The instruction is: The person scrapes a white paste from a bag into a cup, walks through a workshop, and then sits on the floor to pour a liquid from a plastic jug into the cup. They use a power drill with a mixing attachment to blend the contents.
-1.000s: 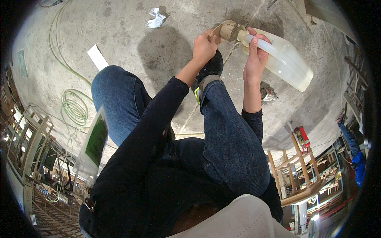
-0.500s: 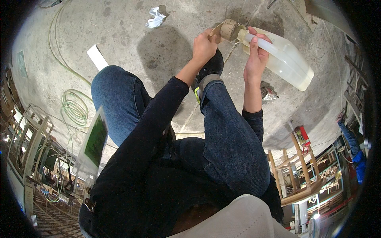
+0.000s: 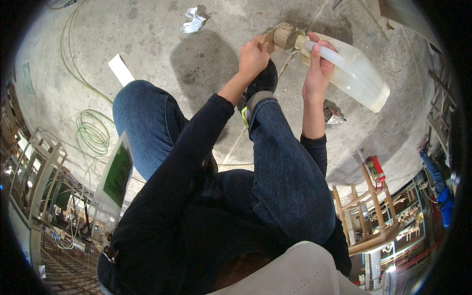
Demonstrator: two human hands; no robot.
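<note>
Nothing has shifted: left hand [image 3: 253, 55] grips the tan cup [image 3: 284, 35]; right hand [image 3: 318, 66] tilts the jug [image 3: 356, 78].

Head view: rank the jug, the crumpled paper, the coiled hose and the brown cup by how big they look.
1. Jug
2. Coiled hose; close to the jug, and the fisheye bends it near the rim, so this order is unsure
3. Brown cup
4. Crumpled paper; about alike with the cup
</note>
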